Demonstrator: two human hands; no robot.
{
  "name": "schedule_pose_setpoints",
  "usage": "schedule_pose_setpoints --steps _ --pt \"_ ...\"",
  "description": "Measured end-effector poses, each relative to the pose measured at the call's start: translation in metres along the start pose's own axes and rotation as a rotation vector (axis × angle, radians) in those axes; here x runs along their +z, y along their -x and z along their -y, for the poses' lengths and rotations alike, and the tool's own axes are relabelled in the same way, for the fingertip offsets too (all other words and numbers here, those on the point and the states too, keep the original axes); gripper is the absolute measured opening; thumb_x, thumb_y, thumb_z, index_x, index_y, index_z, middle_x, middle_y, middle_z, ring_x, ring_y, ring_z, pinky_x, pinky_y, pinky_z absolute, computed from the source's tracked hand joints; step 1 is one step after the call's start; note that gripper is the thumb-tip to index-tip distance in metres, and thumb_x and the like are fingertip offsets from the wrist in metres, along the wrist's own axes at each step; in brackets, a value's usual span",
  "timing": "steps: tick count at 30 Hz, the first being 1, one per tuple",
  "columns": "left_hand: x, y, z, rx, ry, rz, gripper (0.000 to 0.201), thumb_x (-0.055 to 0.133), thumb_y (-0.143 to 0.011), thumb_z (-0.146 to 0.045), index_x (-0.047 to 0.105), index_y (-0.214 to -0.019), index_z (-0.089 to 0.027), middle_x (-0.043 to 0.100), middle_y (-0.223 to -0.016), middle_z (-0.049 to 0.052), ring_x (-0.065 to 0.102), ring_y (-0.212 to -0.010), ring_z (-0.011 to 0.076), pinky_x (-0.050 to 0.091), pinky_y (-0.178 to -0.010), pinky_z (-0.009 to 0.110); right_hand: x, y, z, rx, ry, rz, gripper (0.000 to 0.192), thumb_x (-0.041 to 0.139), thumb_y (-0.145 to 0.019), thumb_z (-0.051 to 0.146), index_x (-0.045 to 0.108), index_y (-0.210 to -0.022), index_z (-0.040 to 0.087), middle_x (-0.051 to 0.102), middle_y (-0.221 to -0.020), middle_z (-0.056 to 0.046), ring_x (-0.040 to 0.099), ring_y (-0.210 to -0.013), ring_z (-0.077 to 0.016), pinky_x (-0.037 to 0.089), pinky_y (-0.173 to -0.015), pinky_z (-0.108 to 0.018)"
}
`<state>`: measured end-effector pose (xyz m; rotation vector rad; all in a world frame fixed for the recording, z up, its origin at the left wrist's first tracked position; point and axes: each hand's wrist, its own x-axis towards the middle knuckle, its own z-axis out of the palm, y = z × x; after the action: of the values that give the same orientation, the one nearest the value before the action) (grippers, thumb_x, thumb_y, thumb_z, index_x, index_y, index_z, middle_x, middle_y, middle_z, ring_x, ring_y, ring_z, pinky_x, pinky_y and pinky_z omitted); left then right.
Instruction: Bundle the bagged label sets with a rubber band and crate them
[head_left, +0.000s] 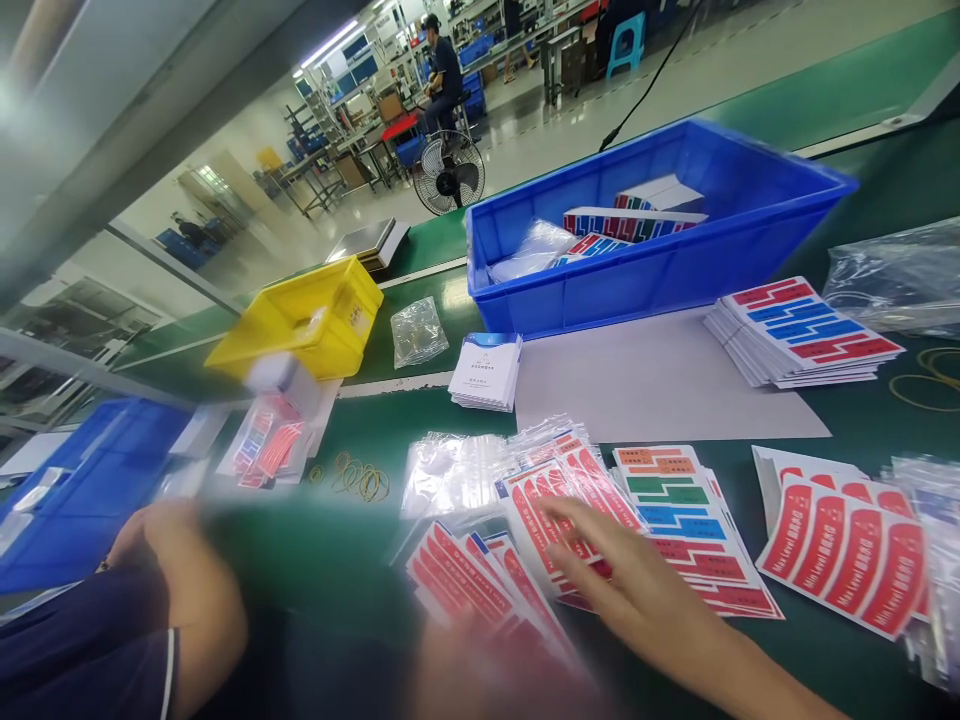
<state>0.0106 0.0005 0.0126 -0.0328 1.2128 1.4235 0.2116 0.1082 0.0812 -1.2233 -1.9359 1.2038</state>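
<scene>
My right hand (626, 575) reaches in from the lower right, flat with fingers apart, resting on bagged red sticker sheets (559, 490). It holds nothing. Just right of it lies a multicolour label sheet (675, 500) with orange, green, blue and red strips. More red sticker sheets (465, 580) fan out below the fingertips. A blurred skin-toned shape at the bottom edge looks like my left hand (480, 665), over those sheets; its grip is too blurred to read. Red arc-shaped stickers (844, 550) lie at the right.
A large blue bin (660, 265) with label packs stands behind a grey sheet (660, 380). Stacked labels (806, 335), white cards (487, 370), a yellow bin (300, 330), rubber bands (360, 478) and empty bags (450, 475) lie around. A person's dark-sleeved arm (180, 600) is at lower left.
</scene>
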Motion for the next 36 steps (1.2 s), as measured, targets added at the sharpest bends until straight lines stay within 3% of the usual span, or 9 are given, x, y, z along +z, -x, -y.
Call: schedule_pose_setpoints --steps 3,7,10,13,18,23,26,29,36 --pt "0.000 0.000 0.002 -0.006 -0.013 0.018 0.047 0.070 -0.073 -0.021 0.065 -0.117 -0.039 0.073 -0.113 0.004 0.055 -0.123 0.0369 0.049 -0.100 0.056 0.007 0.003 0.012 0.000 -0.089 0.197 0.033 0.038 -0.100 0.038 0.062 -0.084 0.021 0.068 -0.077 -0.002 0.065 -0.072 -0.0183 0.051 -0.065 -0.029" --pt "-0.007 0.001 -0.006 -0.007 -0.030 -0.004 0.048 0.061 -0.078 -0.018 0.063 -0.117 -0.045 0.074 -0.112 -0.002 0.057 -0.122 0.0329 0.050 -0.098 0.055 -0.011 -0.001 0.011 0.085 -0.191 0.119 0.036 0.040 -0.098 0.043 0.055 -0.074 0.022 0.057 -0.063 0.003 0.056 -0.057 -0.0139 0.045 -0.052 -0.024" --pt "-0.010 0.001 -0.011 -0.020 -0.018 -0.026 0.047 0.063 -0.076 -0.020 0.064 -0.118 -0.042 0.074 -0.110 -0.001 0.056 -0.122 0.0335 0.051 -0.098 0.052 -0.024 -0.007 -0.001 0.102 -0.104 -0.079 0.030 0.043 -0.096 0.045 0.061 -0.102 0.022 0.070 -0.090 -0.005 0.066 -0.082 -0.0213 0.054 -0.072 -0.032" --pt "-0.009 0.003 -0.010 -0.034 -0.037 -0.028 0.050 0.060 -0.077 -0.021 0.060 -0.122 -0.044 0.075 -0.107 -0.004 0.055 -0.123 0.0343 0.052 -0.096 0.054 -0.018 -0.007 -0.008 -0.012 0.092 -0.291 0.047 0.045 -0.095 0.043 0.046 -0.134 0.018 0.055 -0.136 -0.015 0.048 -0.128 -0.0308 0.041 -0.104 -0.047" --pt "-0.001 0.006 -0.006 -0.059 -0.077 0.000 0.053 0.058 -0.078 -0.022 0.057 -0.126 -0.045 0.076 -0.105 -0.004 0.053 -0.125 0.0343 0.054 -0.093 0.053 0.010 0.004 0.005 -0.032 -0.048 0.166 0.027 0.042 -0.098 0.037 0.063 -0.092 0.021 0.071 -0.085 -0.004 0.067 -0.078 -0.0201 0.052 -0.069 -0.030" --pt "-0.007 0.010 -0.019 -0.015 -0.069 -0.013 0.052 0.059 -0.078 -0.023 0.058 -0.124 -0.046 0.075 -0.107 -0.006 0.057 -0.121 0.0341 0.056 -0.092 0.052 -0.005 -0.002 0.002 0.107 -0.286 0.131 0.032 0.041 -0.098 0.042 0.051 -0.075 0.022 0.055 -0.062 0.005 0.056 -0.055 -0.0130 0.043 -0.050 -0.023" --pt "-0.008 0.013 -0.024 0.075 -0.113 -0.039 0.046 0.060 -0.078 -0.024 0.061 -0.120 -0.044 0.076 -0.102 -0.005 0.063 -0.113 0.0343 0.057 -0.091 0.051 -0.020 -0.013 -0.019 0.130 -0.122 -0.014 0.031 0.041 -0.097 0.046 0.058 -0.101 0.021 0.069 -0.087 -0.005 0.068 -0.081 -0.0214 0.054 -0.067 -0.030" --pt "0.008 0.011 -0.017 0.209 -0.224 -0.058 0.040 0.065 -0.077 -0.028 0.065 -0.116 -0.038 0.077 -0.098 -0.001 0.067 -0.106 0.0349 0.057 -0.091 0.050 -0.025 -0.025 -0.046 0.093 0.278 -0.215 0.055 0.040 -0.095 0.050 0.045 -0.136 0.013 0.056 -0.135 -0.018 0.052 -0.125 -0.0326 0.047 -0.099 -0.046" --pt "0.067 -0.017 0.008 0.340 -0.380 0.015 0.049 0.073 -0.075 -0.037 0.061 -0.118 -0.019 0.065 -0.124 0.011 0.051 -0.128 0.0307 0.038 -0.111 0.040 -0.023 -0.041 -0.078 0.156 0.774 -0.152 0.074 0.033 -0.095 0.058 0.056 -0.129 -0.004 0.043 -0.145 -0.029 0.031 -0.140 -0.0412 0.030 -0.112 -0.054"
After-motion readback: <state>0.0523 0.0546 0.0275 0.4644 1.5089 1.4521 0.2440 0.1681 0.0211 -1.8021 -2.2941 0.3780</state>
